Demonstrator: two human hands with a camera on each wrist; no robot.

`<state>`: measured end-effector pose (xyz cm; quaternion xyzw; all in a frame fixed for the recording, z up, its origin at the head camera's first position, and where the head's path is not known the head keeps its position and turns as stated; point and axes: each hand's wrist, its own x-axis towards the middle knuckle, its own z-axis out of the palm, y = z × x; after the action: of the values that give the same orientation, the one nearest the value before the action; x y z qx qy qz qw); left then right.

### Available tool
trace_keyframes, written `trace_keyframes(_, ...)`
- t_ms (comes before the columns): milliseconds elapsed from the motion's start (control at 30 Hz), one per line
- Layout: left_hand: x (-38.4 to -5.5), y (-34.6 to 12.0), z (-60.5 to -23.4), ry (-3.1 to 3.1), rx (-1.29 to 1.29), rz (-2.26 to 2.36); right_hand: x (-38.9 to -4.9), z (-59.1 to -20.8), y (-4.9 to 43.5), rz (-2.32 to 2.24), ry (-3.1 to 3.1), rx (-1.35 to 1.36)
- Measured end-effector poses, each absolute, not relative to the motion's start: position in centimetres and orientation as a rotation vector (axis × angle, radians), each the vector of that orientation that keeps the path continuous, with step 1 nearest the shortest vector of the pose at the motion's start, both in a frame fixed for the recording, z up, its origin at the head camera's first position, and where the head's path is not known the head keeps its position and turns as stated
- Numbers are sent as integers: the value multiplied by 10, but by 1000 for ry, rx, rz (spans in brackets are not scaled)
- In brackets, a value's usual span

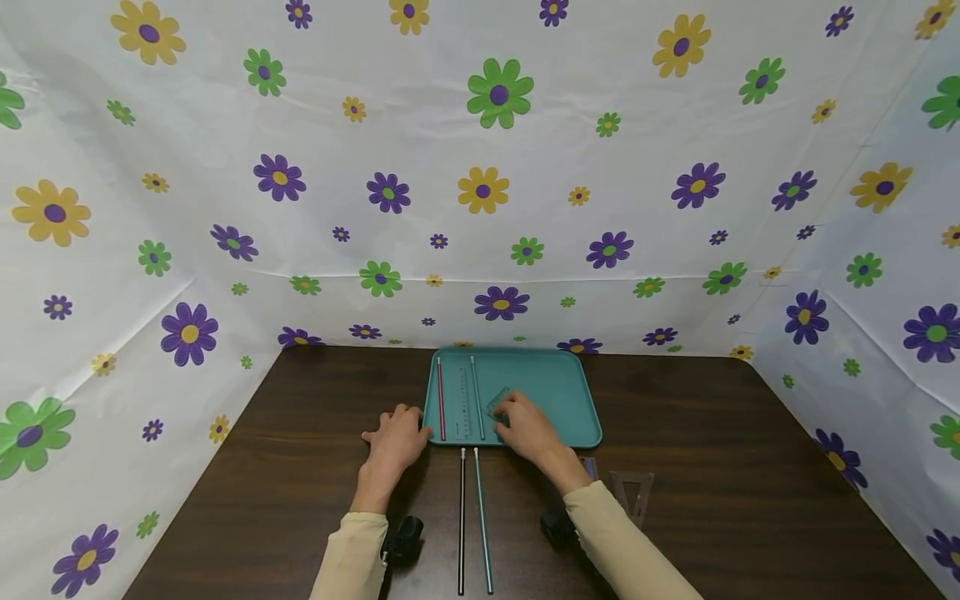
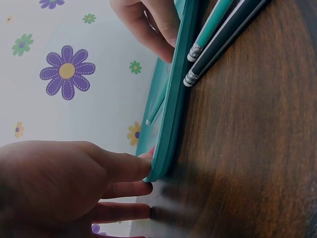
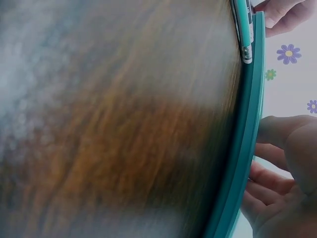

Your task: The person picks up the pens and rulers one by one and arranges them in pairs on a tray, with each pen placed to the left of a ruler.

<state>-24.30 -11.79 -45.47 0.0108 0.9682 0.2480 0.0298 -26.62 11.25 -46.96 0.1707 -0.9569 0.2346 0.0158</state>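
A teal tray (image 1: 558, 379) lies at the back of the table. Inside it, on the left, are a red pencil (image 1: 441, 400), a clear ruler (image 1: 463, 404) and a light teal pencil (image 1: 476, 392). My right hand (image 1: 528, 429) reaches over the front rim and pinches a small clear set square (image 1: 497, 400) beside that pencil; the right wrist view hides the piece behind the rim. At the tray's front left corner, my left hand (image 1: 395, 437) touches the rim with its thumb (image 2: 131, 167), its other fingers extended past the corner.
In front of the tray, a black pencil (image 1: 462, 525) and a teal pencil (image 1: 482, 525) lie side by side, eraser ends toward it. A clear triangle (image 1: 632, 477) and a bluish strip (image 1: 590, 467) lie partly behind my right forearm. Flowered cloth (image 1: 420, 150) hangs around the table.
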Motion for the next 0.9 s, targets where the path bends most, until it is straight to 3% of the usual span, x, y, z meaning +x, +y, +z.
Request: trace_keyframes(900,-244,-119,-456,2985,36,763,-267,-467,107,756,-3102,597)
